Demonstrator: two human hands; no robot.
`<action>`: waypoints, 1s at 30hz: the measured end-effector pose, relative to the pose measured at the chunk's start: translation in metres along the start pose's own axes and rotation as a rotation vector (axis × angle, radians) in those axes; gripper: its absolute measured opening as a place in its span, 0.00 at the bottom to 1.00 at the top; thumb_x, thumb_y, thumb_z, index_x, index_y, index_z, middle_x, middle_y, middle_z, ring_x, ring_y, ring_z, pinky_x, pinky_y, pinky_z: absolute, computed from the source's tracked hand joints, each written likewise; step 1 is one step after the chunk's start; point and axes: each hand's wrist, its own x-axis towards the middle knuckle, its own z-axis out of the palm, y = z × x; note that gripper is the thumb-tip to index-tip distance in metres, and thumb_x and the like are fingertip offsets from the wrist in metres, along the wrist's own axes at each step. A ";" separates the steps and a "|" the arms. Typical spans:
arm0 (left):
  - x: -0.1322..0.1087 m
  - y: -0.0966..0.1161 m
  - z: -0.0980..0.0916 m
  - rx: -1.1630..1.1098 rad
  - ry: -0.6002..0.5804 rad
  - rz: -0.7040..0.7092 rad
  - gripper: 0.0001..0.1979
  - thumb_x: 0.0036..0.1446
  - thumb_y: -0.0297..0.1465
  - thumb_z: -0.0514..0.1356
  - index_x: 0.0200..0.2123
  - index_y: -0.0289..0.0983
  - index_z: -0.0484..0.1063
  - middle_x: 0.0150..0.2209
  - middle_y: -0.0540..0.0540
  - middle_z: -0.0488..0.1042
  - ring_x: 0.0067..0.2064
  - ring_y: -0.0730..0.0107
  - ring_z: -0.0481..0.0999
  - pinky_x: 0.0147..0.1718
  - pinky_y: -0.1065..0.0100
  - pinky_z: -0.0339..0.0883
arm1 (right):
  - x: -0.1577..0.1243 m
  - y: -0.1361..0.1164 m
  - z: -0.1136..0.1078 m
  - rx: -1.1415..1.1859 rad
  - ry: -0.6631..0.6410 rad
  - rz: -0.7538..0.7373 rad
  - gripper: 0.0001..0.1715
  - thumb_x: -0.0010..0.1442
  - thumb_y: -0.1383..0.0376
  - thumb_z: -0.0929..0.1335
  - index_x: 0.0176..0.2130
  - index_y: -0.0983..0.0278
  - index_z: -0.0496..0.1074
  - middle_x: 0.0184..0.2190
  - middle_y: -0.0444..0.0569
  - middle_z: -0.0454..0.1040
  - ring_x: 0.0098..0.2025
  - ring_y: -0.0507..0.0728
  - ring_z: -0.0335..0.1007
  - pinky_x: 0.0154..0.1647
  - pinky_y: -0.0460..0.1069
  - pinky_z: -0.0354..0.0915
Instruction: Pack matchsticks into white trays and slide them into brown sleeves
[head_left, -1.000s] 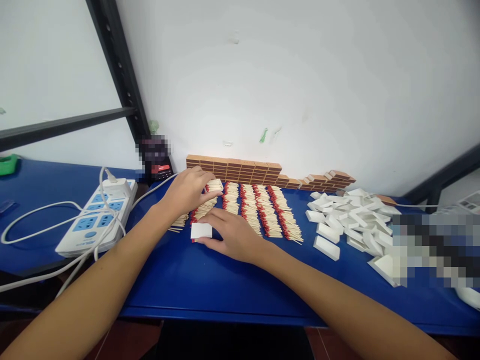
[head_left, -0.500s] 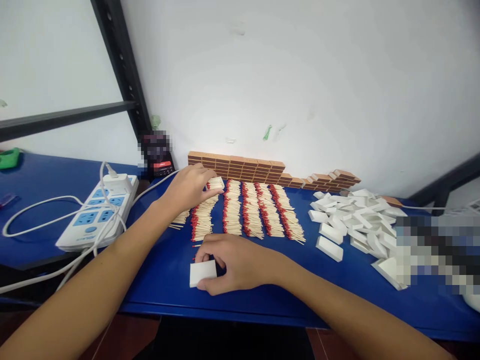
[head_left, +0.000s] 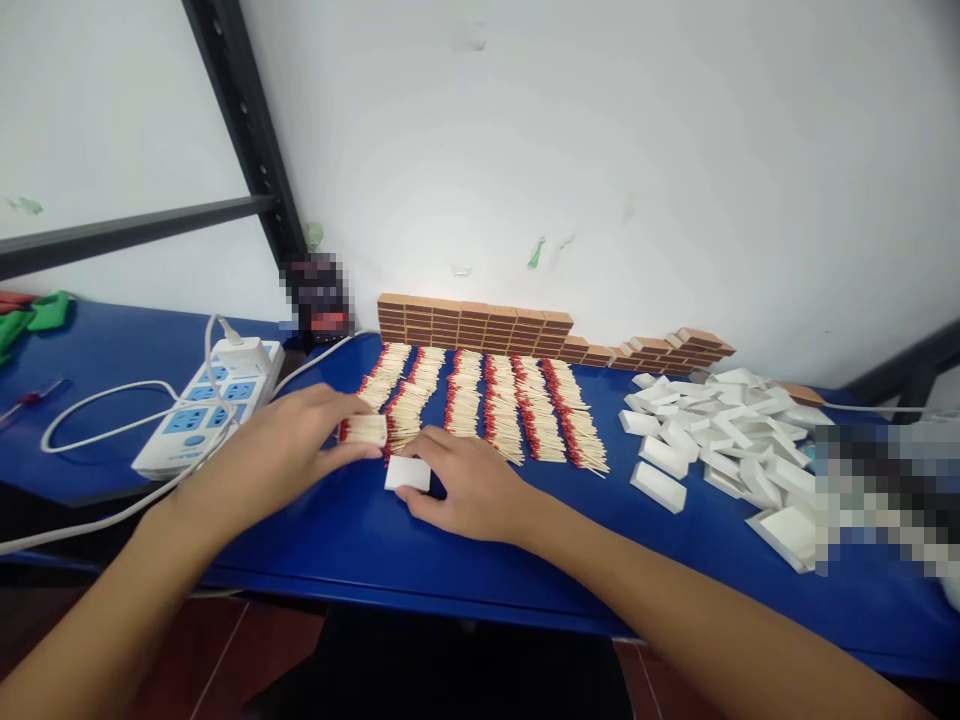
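My left hand [head_left: 315,430] is closed around a small bunch of red-tipped matches [head_left: 365,430]; whether a tray lies under them I cannot tell. To the right of it, my right hand [head_left: 469,485] grips a white matchbox tray [head_left: 407,474] between thumb and fingers, low over the blue table. The tray shows a plain white face, and its inside is hidden from view. Just behind both hands, several rows of loose matches [head_left: 502,405] lie side by side with their red heads to the left.
Stacked brown matchboxes [head_left: 472,325] line the wall behind the matches. White trays [head_left: 724,425] lie heaped on the right of the blue table [head_left: 337,550]. At left are a power strip [head_left: 210,405] with looping white cables and a green object [head_left: 51,311].
My left hand has moved left and toward me from the rows, carrying matches. The second row from left now shows uncovered. My right hand with the tray appears slightly farther from the front edge.
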 end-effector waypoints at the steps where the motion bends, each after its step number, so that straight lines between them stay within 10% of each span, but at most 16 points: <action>1: -0.014 -0.005 0.003 -0.029 -0.011 0.000 0.29 0.65 0.57 0.60 0.54 0.40 0.78 0.51 0.39 0.81 0.51 0.48 0.80 0.51 0.53 0.73 | 0.000 0.002 0.000 -0.008 0.003 -0.013 0.20 0.68 0.55 0.70 0.54 0.63 0.74 0.47 0.50 0.77 0.43 0.59 0.76 0.39 0.53 0.66; 13: -0.076 -0.013 0.024 -0.105 0.039 0.125 0.20 0.75 0.43 0.54 0.62 0.45 0.75 0.58 0.43 0.77 0.59 0.56 0.76 0.60 0.55 0.69 | 0.000 0.007 -0.001 -0.062 0.006 -0.051 0.20 0.70 0.56 0.68 0.56 0.64 0.72 0.49 0.52 0.77 0.44 0.59 0.76 0.40 0.53 0.68; 30: -0.057 -0.027 0.023 -0.078 0.036 0.182 0.20 0.77 0.38 0.48 0.60 0.43 0.76 0.51 0.41 0.79 0.51 0.57 0.77 0.52 0.57 0.72 | -0.001 0.001 -0.001 -0.162 0.009 -0.066 0.19 0.70 0.55 0.66 0.54 0.64 0.73 0.46 0.50 0.77 0.40 0.58 0.75 0.31 0.51 0.61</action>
